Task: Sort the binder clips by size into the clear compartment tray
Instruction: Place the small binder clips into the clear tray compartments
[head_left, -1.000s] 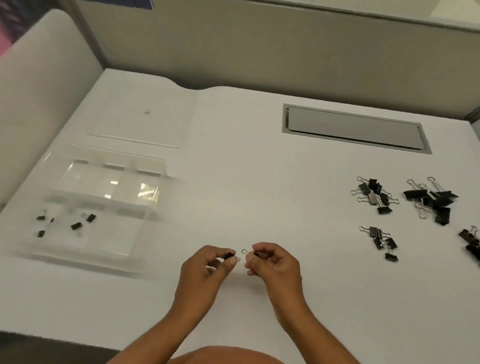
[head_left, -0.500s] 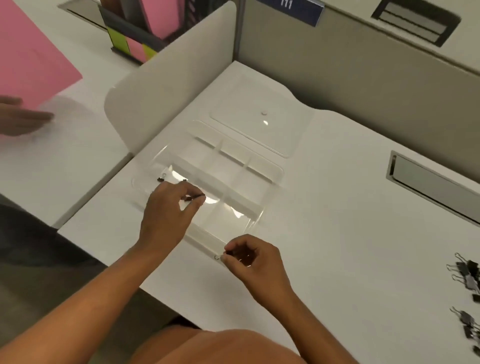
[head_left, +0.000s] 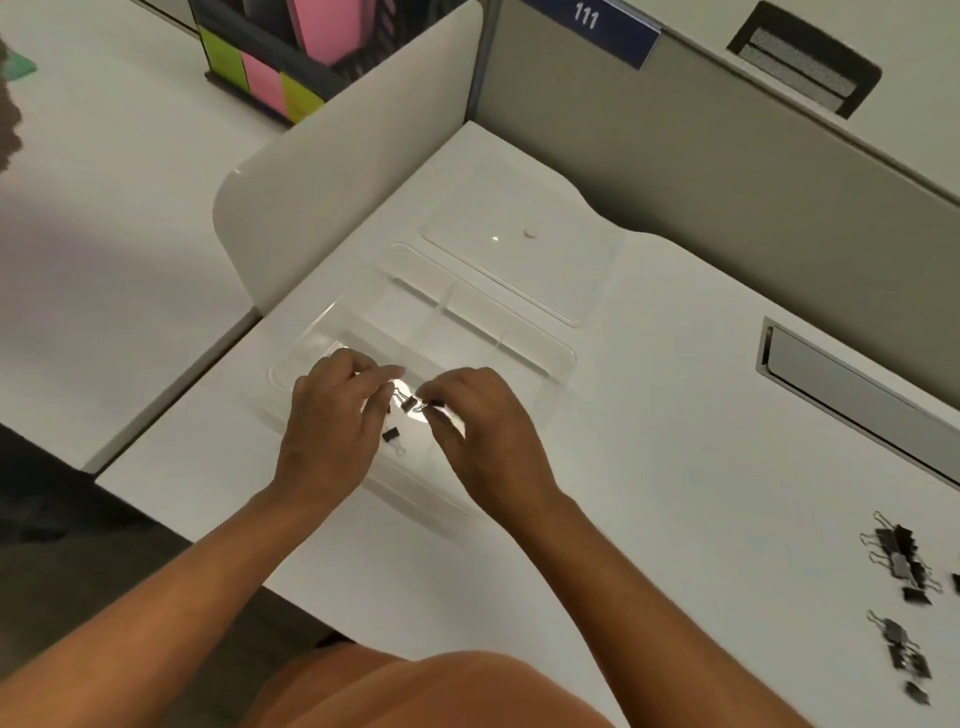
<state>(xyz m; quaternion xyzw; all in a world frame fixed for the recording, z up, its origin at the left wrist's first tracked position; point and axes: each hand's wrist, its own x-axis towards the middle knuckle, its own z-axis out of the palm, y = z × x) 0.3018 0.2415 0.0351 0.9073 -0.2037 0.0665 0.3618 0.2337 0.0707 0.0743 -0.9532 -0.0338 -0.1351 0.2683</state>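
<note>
1. Head view: both hands are over the near end of the clear tray (head_left: 563, 358), which sits on the white table (head_left: 675, 415). Half a second ago only the left hand (head_left: 332, 426) was at the tray and the right hand (head_left: 483, 431) was just short of its near rim; now both are inside it, close together.
2. Judgement: the small clips carried over are being dropped into the near compartment, so this pair is nearly sorted.
3. The right grip pinches a small black clip (head_left: 410, 402) at its fingertips, just above the tray floor and between the two hands.
4. The left grip is curled, fingertips next to that clip; whether it holds anything cannot be told.
5. Another small clip (head_left: 390, 434) lies loose in the same compartment, just below the left fingers.
6. The far compartments look bare.
7. Unsorted clip piles (head_left: 898, 564) wait far to the right on the table.
</note>
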